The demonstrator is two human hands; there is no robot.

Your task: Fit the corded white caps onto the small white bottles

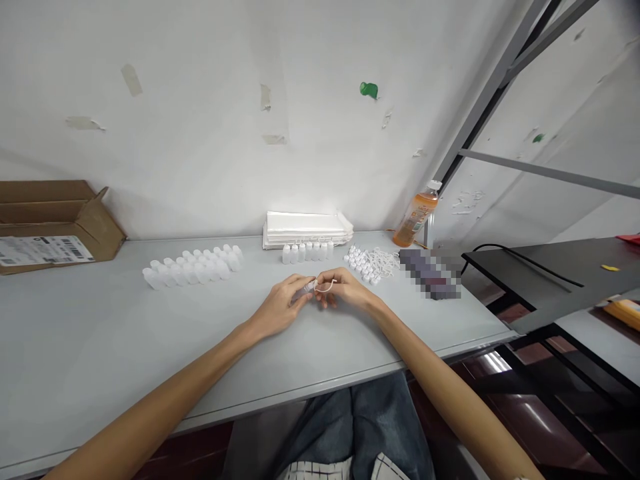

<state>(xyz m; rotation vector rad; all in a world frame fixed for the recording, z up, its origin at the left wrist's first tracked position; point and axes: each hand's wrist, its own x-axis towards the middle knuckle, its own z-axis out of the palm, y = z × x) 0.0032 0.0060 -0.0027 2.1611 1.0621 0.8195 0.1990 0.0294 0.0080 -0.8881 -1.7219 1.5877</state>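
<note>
My left hand [278, 305] is closed around a small translucent bottle [301, 291], mostly hidden by the fingers, tipped on its side just above the table. At the bottle's mouth, my right hand [349, 288] pinches a white cap with a thin looped cord [327, 288]. Whether the cap is threaded on cannot be seen. Beyond my hands stands a row of small capped bottles [309, 252]. Right of them lie several white caps [363, 265] with a tangle of white cords [384, 262]. Several uncapped-looking translucent bottles [193, 269] sit in rows to the left.
A stack of white flat sheets or trays [306, 230] rests against the wall. An open cardboard box [55, 227] is at the far left. An orange drink bottle [416, 215] and a blurred dark object [431, 273] are at the right of the grey table [125, 347].
</note>
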